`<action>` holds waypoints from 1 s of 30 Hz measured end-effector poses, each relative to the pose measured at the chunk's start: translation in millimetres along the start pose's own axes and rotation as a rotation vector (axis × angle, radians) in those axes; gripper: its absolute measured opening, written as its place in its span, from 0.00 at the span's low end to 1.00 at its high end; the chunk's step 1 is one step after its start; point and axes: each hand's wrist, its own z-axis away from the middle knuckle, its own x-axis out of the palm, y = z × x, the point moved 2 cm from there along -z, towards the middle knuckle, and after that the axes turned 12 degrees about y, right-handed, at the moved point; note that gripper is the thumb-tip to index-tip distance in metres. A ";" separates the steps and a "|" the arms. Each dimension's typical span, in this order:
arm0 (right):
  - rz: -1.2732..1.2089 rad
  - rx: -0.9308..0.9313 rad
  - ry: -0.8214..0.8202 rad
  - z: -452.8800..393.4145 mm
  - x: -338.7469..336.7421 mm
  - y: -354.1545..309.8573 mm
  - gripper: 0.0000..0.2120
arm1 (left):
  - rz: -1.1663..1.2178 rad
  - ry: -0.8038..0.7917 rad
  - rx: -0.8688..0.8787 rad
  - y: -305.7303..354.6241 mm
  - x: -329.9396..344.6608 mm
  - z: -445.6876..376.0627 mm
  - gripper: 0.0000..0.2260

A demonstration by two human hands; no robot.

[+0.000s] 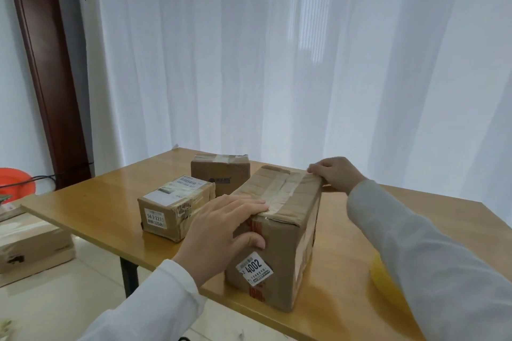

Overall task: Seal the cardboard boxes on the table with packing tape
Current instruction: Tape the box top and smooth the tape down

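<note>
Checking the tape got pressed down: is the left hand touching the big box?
Touching. The head view shows the left hand on the big box, fingers flat on its top near the tape, thumb against its front face.

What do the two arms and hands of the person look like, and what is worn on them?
Both arms wear long, loose sleeves of plain white fabric: the left sleeve and the right sleeve end at the wrists. The left hand and the right hand are bare: no gloves, rings or watch show.

Left grip (224, 225) flat with fingers straight and thumb down, right grip (336, 174) curled, both arms extended
</note>
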 end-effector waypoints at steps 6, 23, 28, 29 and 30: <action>0.469 0.193 -0.074 27.7 -85.8 57.6 0.23 | 0.025 -0.002 0.003 4.4 11.7 -1.3 0.23; 0.554 0.256 -0.317 105.4 -91.9 99.8 0.16 | 0.022 -0.025 -0.177 29.4 18.3 4.1 0.30; -0.238 0.259 -0.175 107.7 -115.0 35.6 0.10 | 0.041 0.096 -0.238 30.5 12.0 -3.3 0.25; -0.230 0.181 -0.206 108.2 -113.2 21.8 0.16 | 0.070 0.121 -0.262 34.4 9.7 -6.0 0.24; -0.213 0.097 -0.237 110.9 -110.0 7.4 0.21 | 0.110 0.142 -0.282 39.3 7.3 -8.7 0.23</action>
